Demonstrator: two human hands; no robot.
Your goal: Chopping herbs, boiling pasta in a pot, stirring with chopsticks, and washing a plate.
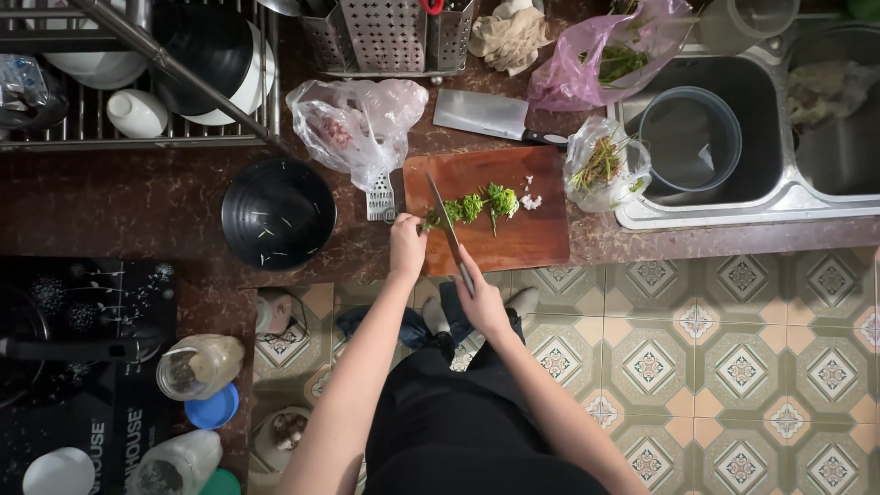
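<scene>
Brown countertop carries the cutting board [513, 234]; my left hand [408, 246] pins the herbs [472, 206], lying crosswise, my right hand [481, 298] grips the knife [449, 234] beside it.

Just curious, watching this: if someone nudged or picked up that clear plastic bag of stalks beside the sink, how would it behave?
The clear plastic bag of stalks would probably sag and crumple, since its film looks thin and creased. It likely weighs little, holding only a few thin stems. Pushed, it may slide toward the sink, as it rests right at the rim.
</scene>
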